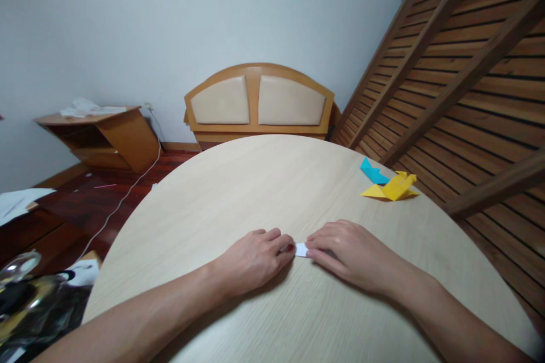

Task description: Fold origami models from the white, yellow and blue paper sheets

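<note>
Both of my hands lie on a round pale wooden table (238,193), fingertips meeting over a small piece of white paper (301,249). My left hand (254,259) covers the paper's left side with curled fingers. Flat on the paper's right side, my right hand (346,252) presses it against the tabletop. Most of the paper is hidden under the fingers; only a small strip shows between them.
A folded yellow paper figure (394,188) and a folded blue one (372,172) lie at the table's far right. Behind the table lean a wooden headboard (259,103) and a slatted bed frame (464,85). A small cabinet (106,136) stands left, with a white cable on the floor.
</note>
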`<state>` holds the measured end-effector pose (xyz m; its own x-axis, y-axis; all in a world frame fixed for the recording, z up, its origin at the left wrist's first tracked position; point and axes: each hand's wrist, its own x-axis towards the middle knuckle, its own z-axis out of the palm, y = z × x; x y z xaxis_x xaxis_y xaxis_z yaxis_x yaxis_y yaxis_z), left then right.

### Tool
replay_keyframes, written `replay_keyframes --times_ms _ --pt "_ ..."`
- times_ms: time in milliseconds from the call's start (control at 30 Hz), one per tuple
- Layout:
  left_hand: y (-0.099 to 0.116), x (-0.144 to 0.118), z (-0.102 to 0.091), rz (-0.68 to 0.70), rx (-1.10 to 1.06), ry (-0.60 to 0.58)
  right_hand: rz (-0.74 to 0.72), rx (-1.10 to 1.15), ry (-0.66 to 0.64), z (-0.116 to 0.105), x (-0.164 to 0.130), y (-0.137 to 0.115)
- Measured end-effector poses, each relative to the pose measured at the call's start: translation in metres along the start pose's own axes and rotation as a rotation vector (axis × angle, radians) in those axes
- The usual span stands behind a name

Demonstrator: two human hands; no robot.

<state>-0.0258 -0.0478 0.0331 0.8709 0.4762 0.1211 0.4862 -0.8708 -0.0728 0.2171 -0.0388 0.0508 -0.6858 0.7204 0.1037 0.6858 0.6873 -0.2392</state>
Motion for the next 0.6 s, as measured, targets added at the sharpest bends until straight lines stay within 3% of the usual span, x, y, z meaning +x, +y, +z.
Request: replay_keyframes --times_ms 133,300,467,600 --pt "0.005 0.002 0.004 -0.088 -0.109 0.018 0.149 0.043 -0.039 0.004 0.002 0.001" --pt "0.011 0.008 0.014 -0.355 -0.337 0.100 0.275 0.116 -0.008 0.013 -0.002 0.004" --pt "0.012 0.011 0.015 -0.523 -0.487 0.099 0.299 0.176 0.005 0.016 -0.004 0.001" --pt "0.013 0.009 0.013 -0.576 -0.558 0.108 0.300 0.202 -0.017 0.013 -0.005 -0.003"
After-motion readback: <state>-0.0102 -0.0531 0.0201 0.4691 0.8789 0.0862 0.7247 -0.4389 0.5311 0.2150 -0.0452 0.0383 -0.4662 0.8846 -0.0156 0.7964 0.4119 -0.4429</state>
